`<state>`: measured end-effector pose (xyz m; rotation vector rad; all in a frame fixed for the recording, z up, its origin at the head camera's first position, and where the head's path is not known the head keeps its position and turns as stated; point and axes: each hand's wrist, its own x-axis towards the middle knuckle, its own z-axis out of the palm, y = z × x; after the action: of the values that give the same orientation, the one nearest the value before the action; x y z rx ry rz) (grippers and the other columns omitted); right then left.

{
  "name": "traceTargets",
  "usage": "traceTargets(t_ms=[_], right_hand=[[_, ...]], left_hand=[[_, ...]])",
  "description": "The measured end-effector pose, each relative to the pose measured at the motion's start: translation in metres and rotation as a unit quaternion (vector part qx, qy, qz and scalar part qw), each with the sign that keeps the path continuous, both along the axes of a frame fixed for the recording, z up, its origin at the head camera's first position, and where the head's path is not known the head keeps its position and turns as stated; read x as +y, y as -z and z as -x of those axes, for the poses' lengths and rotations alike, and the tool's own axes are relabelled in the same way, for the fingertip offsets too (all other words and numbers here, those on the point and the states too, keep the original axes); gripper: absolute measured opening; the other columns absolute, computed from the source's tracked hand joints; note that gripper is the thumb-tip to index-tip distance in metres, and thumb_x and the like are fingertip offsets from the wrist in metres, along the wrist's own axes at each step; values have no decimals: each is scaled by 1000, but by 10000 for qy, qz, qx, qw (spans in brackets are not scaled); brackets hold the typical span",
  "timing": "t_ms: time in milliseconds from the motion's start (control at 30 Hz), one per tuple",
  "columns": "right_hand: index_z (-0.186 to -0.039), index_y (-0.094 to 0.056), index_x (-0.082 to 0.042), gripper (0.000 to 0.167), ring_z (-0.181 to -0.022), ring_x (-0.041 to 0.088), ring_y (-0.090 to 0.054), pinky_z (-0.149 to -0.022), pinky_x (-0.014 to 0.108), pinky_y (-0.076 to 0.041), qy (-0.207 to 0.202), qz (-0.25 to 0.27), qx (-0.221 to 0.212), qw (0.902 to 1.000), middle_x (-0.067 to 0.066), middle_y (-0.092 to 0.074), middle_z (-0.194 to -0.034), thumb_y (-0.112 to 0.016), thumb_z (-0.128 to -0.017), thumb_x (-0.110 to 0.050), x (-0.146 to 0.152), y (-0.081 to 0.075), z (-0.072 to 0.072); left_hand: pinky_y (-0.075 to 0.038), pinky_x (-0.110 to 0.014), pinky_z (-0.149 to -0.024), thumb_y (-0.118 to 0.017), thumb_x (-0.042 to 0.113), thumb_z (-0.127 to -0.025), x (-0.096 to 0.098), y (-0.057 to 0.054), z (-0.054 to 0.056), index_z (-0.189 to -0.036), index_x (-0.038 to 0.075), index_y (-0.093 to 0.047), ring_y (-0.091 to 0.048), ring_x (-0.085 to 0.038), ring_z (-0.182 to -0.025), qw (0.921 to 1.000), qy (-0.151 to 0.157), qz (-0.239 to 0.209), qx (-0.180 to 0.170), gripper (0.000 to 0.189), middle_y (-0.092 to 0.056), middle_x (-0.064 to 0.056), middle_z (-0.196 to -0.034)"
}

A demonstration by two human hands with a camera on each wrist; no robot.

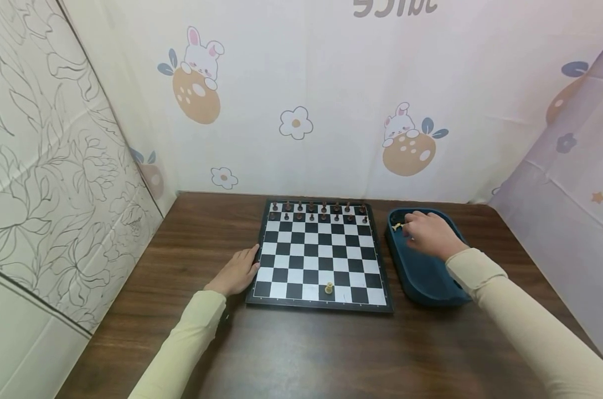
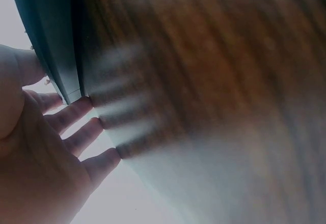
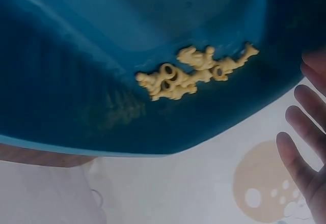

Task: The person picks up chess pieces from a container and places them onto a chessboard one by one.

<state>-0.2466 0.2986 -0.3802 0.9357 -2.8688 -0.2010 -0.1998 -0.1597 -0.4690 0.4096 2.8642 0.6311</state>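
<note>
On the near edge of the board, fifth square from its left corner, one pale piece is seen, apparently upright. It could be toppled by a low sleeve, since it is stood alone on a narrow base.

At the board's left edge the left hand is laid, its fingers extended and slightly spread; the edge is touched and nothing is grasped. If sideways pressure were applied there, the board could be slid along the desk and the pieces jolted off their squares.

Beside the board's right edge the tray is set. Over its far end the right hand is held, the fingers loosely bent and apart; no piece is seen in their hold, and thumb contact cannot be told. Below, other pale pieces are heaped on their sides, touching. With them so jumbled, two could be lifted together, or one dropped from a poor pinch. The rim could also be caught by the wrist.

Along the board's far edge two rows of dark pieces are lined up; by one knock, several could be tipped.
</note>
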Motion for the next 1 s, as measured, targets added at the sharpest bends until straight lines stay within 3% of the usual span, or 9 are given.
traceTargets(t_ms=[200,367,533,1000], right_hand=[[-81,-75,-5,7,-70,22,-53,-53,34,-46,221,26,-179,9996,2,-55,-74,-77,-75,-8,12,5,8],[-74,-73,-8,3,-65,20,-49,-49,33,-42,325,-12,-209,9993,0,-51,-70,-76,-75,-8,25,11,13],[-67,-68,-12,13,-60,18,-46,-46,33,-40,465,-58,-215,9987,1,-47,-68,-78,-75,-10,35,16,18],[-63,-62,-11,19,-57,18,-45,-45,34,-42,483,-37,-180,9987,2,-48,-66,-77,-73,-4,39,26,25]], left_hand=[[-25,-47,-112,-39,25,-102,1,1,0,-150,0,-22,-30,-35,-136,10000,-25,12,-11,56,-33,-20,-148],[-25,-46,-112,-39,25,-103,1,1,-1,-150,0,-22,-30,-35,-136,10000,-8,-12,6,56,-34,-20,-148],[-24,-46,-112,-38,25,-103,0,2,0,-150,1,-22,-30,-35,-136,10000,-3,16,16,56,-34,-20,-148],[-24,-46,-112,-39,26,-103,-1,0,-1,-151,2,-21,-29,-34,-137,10000,-39,-38,-6,56,-34,-19,-148]])
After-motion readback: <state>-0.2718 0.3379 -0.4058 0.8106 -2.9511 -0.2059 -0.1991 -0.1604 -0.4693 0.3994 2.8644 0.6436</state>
